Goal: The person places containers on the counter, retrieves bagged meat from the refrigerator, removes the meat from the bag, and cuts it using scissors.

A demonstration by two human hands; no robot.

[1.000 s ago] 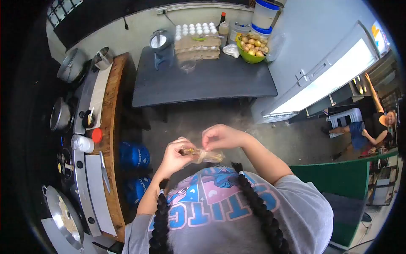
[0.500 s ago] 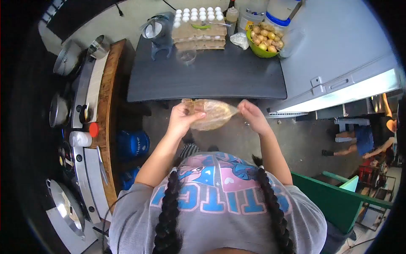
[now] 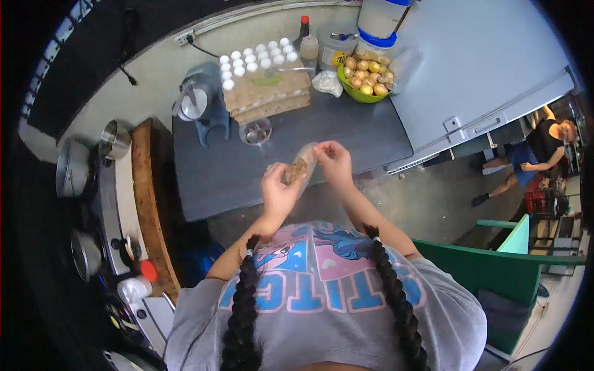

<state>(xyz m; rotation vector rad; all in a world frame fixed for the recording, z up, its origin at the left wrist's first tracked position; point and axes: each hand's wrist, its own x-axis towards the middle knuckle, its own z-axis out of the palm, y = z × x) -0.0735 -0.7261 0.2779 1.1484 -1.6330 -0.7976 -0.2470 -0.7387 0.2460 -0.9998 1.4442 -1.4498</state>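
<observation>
Grey fridge (image 3: 482, 68) at right, beside the dark table (image 3: 216, 179). Table spans the middle; its near edge lies in front of the person. Stacked egg trays (image 3: 266, 99) toward the back, white eggs (image 3: 251, 67) in rows on the top one. Green bowl (image 3: 359, 95) right of them, heaped with onions (image 3: 369, 78). Hands slightly apart, both on one bag: left hand (image 3: 278, 185) wrapped round the lower part, right hand (image 3: 334, 161) pinching the upper end. Bag (image 3: 301, 166) see-through, slim, tilted, brownish contents; seen over the table's near part, contact with it unclear. Small clear tub (image 3: 243, 135) on the table, left of and beyond the bag.
</observation>
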